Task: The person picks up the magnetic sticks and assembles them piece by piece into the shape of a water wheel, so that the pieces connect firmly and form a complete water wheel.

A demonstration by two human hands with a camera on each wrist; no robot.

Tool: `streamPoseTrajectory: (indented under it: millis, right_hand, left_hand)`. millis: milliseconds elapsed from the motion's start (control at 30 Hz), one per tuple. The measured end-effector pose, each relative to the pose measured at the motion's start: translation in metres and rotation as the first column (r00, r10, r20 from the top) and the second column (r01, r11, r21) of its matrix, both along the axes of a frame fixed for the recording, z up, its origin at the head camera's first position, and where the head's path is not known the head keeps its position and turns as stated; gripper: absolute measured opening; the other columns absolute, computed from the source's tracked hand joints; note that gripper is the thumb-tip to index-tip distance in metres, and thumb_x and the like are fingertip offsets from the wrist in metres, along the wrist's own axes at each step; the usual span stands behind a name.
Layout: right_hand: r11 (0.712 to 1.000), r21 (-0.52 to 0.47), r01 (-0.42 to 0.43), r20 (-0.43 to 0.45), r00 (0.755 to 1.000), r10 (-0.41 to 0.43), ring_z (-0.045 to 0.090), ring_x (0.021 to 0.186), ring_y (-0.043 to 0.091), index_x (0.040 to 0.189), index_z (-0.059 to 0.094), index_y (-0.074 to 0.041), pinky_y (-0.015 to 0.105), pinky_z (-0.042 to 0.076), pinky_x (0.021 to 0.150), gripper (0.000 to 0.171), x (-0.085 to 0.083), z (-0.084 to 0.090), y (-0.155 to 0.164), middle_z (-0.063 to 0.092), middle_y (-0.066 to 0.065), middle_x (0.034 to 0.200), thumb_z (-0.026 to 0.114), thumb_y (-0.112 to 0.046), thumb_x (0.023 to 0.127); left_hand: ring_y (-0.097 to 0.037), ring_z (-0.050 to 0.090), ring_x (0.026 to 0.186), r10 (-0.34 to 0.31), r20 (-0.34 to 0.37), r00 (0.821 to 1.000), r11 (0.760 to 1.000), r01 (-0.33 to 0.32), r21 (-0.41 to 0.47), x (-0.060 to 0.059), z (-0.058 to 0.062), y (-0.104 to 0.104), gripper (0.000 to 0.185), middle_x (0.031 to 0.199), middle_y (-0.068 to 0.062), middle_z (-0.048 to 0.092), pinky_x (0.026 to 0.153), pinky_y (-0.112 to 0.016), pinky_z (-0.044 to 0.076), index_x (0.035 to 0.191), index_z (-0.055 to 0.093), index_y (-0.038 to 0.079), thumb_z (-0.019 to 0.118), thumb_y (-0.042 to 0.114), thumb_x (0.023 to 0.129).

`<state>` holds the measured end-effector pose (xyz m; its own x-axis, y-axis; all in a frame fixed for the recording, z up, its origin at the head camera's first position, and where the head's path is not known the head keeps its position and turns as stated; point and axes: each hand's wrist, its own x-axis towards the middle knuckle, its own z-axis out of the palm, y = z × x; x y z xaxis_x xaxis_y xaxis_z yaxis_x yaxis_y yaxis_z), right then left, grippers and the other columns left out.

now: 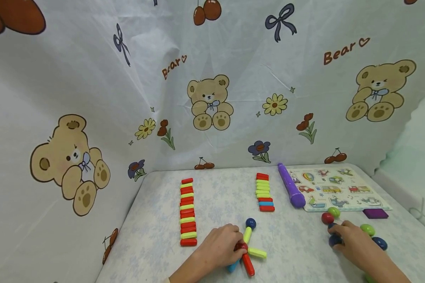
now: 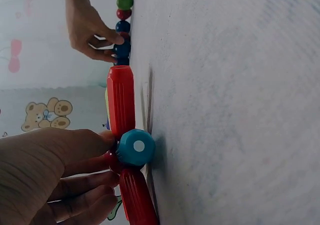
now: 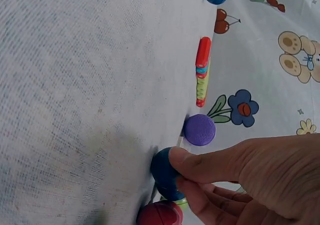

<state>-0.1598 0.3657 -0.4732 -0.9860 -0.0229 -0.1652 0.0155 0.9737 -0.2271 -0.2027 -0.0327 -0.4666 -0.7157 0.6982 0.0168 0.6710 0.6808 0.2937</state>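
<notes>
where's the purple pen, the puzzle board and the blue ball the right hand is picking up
purple pen (image 1: 291, 191), head view, middle of its barrel
puzzle board (image 1: 354, 196), head view, bare patch between the pictures
blue ball (image 3: 164, 167), right wrist view, its rounded side by the thumb

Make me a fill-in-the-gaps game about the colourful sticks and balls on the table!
1. The left hand holds the ____ ball in the middle of the stick star.
2. The right hand pinches a dark ____ ball.
3. The torch lying beside the puzzle board is ____.
4. The stick pointing away from the person ends in a ____ ball.

Missing words: red; blue; purple; blue
</notes>
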Motion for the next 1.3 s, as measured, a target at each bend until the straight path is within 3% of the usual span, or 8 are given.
streamPoseTrajectory:
  millis: [200, 433, 667, 800, 1100, 1300]
  right_hand:
    - [1.000, 0.019, 0.005, 0.023, 1.000, -0.006, 0.062, 0.083, 0.022, 0.110, 0.078, 0.003, 0.052, 0.060, 0.081, 0.037, 0.000, 0.001, -0.004, 0.067, 0.008, 0.095, 0.093, -0.018, 0.083]
    - [0.990, -0.137, 0.015, 0.090, 0.996, -0.003, 0.064, 0.083, 0.019, 0.115, 0.074, -0.009, 0.046, 0.062, 0.080, 0.040, 0.001, 0.002, -0.040, 0.070, -0.002, 0.093, 0.093, -0.027, 0.084]
    - [0.965, -0.260, -0.018, 0.108, 0.993, 0.048, 0.063, 0.085, 0.014, 0.110, 0.073, -0.017, 0.037, 0.063, 0.081, 0.035, 0.009, 0.006, -0.094, 0.068, -0.005, 0.095, 0.094, -0.018, 0.082]
    - [0.947, -0.321, -0.026, 0.154, 0.985, 0.079, 0.063, 0.085, 0.016, 0.111, 0.073, -0.019, 0.040, 0.063, 0.083, 0.033, 0.012, 0.008, -0.117, 0.069, -0.004, 0.096, 0.092, -0.013, 0.084]
    - [0.917, -0.359, -0.175, 0.113, 0.967, 0.229, 0.062, 0.086, 0.015, 0.112, 0.073, -0.023, 0.046, 0.062, 0.084, 0.030, 0.008, 0.003, -0.136, 0.070, -0.008, 0.099, 0.090, -0.017, 0.088]
    - [0.904, -0.383, -0.190, 0.099, 0.965, 0.245, 0.062, 0.087, 0.016, 0.115, 0.073, -0.022, 0.045, 0.062, 0.084, 0.032, 0.007, 0.004, -0.136, 0.069, -0.007, 0.101, 0.089, -0.018, 0.088]
  left_hand:
    - [0.000, 0.046, 0.070, 0.005, -0.005, 1.000, 1.000, -0.005, 0.015, 0.000, 0.001, 0.000, 0.012, 0.074, 0.015, 0.051, 0.058, -0.016, 0.043, 0.098, 0.085, 0.022, 0.085, 0.033, 0.096]
    - [0.000, 0.046, 0.070, -0.008, 0.025, 1.000, 1.000, 0.008, 0.016, -0.003, 0.003, -0.003, 0.011, 0.076, 0.015, 0.053, 0.058, -0.017, 0.043, 0.103, 0.086, 0.022, 0.085, 0.030, 0.095]
    - [0.000, 0.046, 0.071, -0.019, 0.031, 0.999, 1.000, 0.019, 0.011, -0.003, 0.003, -0.004, 0.009, 0.077, 0.015, 0.053, 0.058, -0.016, 0.043, 0.103, 0.085, 0.022, 0.085, 0.027, 0.096]
    - [-0.001, 0.047, 0.072, -0.010, 0.046, 0.999, 1.000, 0.010, 0.002, -0.002, 0.003, -0.003, 0.011, 0.080, 0.014, 0.056, 0.060, -0.016, 0.044, 0.106, 0.085, 0.021, 0.084, 0.026, 0.096]
    - [-0.001, 0.048, 0.072, -0.015, 0.053, 0.999, 1.000, 0.016, -0.016, -0.003, 0.004, -0.003, 0.011, 0.081, 0.014, 0.057, 0.060, -0.016, 0.045, 0.106, 0.085, 0.021, 0.084, 0.026, 0.096]
    - [-0.001, 0.048, 0.075, -0.022, 0.050, 0.998, 0.999, 0.024, -0.031, -0.004, 0.003, -0.003, 0.012, 0.083, 0.013, 0.057, 0.062, -0.016, 0.046, 0.106, 0.084, 0.021, 0.085, 0.027, 0.096]
